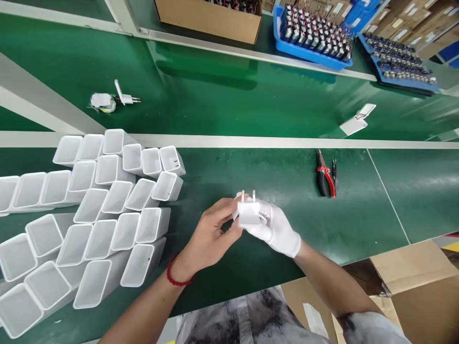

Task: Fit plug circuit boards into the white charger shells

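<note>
Over the green bench, both hands hold a white two-pin plug adapter (248,213), its metal pins pointing away from me. My left hand (212,234) is bare, with a red cord bracelet at the wrist, and grips the adapter's left side between thumb and fingers. A white glove covers my right hand (278,230), which is closed around the right side. The part of the adapter behind the fingers is hidden. To the left stand rows of white open-topped plastic housings (118,196), packed close together.
Red-handled pliers (325,177) and small black tweezers or cutters (334,177) lie to the right. Behind are a white plug with a circuit part (103,102), a white folded piece (356,120), a blue tray of components (311,52) and a cardboard box (211,21). An open carton (423,296) stands lower right.
</note>
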Available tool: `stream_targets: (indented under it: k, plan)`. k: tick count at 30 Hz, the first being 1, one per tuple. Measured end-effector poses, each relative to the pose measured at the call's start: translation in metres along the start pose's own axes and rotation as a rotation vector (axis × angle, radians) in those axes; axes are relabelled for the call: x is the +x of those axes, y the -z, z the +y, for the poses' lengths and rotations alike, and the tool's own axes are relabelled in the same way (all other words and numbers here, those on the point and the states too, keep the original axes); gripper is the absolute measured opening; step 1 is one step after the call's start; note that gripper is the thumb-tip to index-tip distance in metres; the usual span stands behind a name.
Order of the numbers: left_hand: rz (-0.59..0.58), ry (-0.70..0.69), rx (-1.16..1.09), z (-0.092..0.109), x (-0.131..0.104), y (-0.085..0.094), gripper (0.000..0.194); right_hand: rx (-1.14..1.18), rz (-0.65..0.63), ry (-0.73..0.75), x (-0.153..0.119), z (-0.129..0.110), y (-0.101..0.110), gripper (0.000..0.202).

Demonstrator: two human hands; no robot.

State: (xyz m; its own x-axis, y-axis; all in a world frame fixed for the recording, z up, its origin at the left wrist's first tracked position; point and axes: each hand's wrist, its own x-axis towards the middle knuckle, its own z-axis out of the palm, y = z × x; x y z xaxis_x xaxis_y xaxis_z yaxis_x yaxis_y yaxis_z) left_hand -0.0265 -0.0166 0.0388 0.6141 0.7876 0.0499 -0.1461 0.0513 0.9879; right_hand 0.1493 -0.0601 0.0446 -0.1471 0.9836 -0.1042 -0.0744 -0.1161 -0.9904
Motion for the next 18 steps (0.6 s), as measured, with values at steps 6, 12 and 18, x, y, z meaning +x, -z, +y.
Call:
stream_targets:
  k: [6,12,18]
  plan:
    - [0.034,-0.053,0.018,-0.01,-0.003,-0.003,0.043,0.026,0.063,0.069,0.001,0.019,0.003,0.042]
    - [0.038,-0.066,0.151,-0.011,0.001,-0.001,0.052,0.057,0.047,-0.025,0.002,0.009,0.006,0.056]
    - [0.017,-0.081,0.23,-0.007,-0.002,-0.003,0.047,0.198,0.158,-0.064,0.001,0.009,0.0,0.054]
